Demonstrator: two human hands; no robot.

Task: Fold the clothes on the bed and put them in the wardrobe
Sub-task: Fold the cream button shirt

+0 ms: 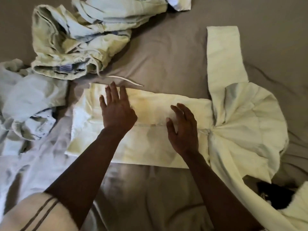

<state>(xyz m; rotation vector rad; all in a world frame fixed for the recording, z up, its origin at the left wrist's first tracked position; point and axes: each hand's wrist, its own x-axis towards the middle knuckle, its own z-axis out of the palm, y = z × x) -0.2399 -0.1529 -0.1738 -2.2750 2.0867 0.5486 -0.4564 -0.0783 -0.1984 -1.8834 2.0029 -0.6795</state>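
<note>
A cream hooded top lies flat across the grey-brown bed, its body folded into a long strip. Its hood spreads out at the right and one sleeve points away from me. My left hand lies flat on the strip's left half with fingers spread. My right hand rests on the middle of the strip near the neck, fingers straight.
A crumpled pale green garment with a white drawstring lies at the top left. Pale blue clothes are heaped at the left. A white item shows at the top edge, and a black object at the lower right.
</note>
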